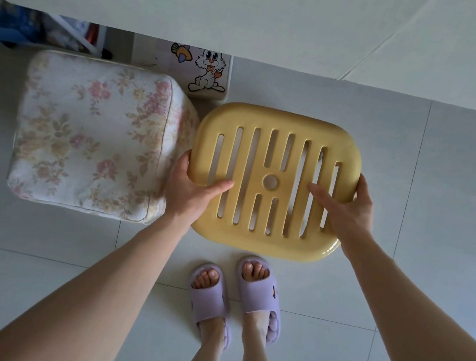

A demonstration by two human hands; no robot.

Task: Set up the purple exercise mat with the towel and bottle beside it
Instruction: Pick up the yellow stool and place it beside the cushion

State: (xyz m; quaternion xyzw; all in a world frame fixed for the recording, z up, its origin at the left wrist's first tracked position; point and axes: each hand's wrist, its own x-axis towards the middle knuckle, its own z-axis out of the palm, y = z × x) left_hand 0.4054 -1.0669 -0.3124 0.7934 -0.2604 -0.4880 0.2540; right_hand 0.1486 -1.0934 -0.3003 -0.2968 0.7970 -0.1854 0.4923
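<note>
I look straight down at a yellow plastic stool (275, 155) with a slotted seat. My left hand (191, 190) grips its left edge, thumb on top of the seat. My right hand (346, 210) grips its right edge the same way. The stool is right in front of my feet in lilac slippers (235, 296). No purple mat, towel or bottle is in view.
A floral-covered square pouffe (93, 137) stands on the tiled floor, touching the stool's left side. Behind the stool is a small white panel with a rabbit cartoon (207, 70). A white table edge (249, 18) overhangs at the top. Blue clutter (11, 24) lies far left.
</note>
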